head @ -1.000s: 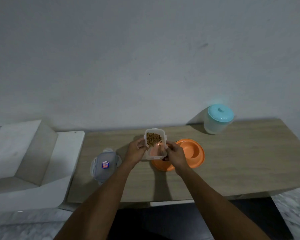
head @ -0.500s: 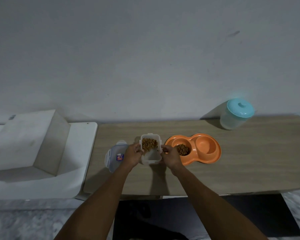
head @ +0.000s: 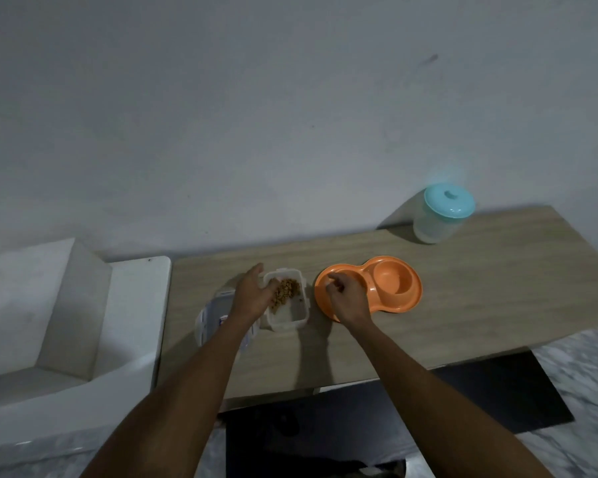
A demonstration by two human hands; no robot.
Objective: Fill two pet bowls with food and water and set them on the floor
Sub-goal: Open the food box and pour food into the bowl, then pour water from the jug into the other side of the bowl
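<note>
An orange double pet bowl lies on the wooden table. Its right well is dry and bare. My right hand hovers over the left well with curled fingers and hides what is in it. A clear food container stands on the table left of the bowl, with brown kibble heaped at its far end. My left hand lies across the container's left rim, fingers spread over the kibble, thumb outside. The container's lid lies flat beside it, partly under my left forearm.
A frosted water jug with a turquoise lid stands at the back right of the table by the wall. A white stepped ledge adjoins the table's left end. A dark mat lies on the marbled floor below.
The food container went from tilted over the bowl to flat on the table, left of it. My right hand let go of it and moved over the bowl's left well.
</note>
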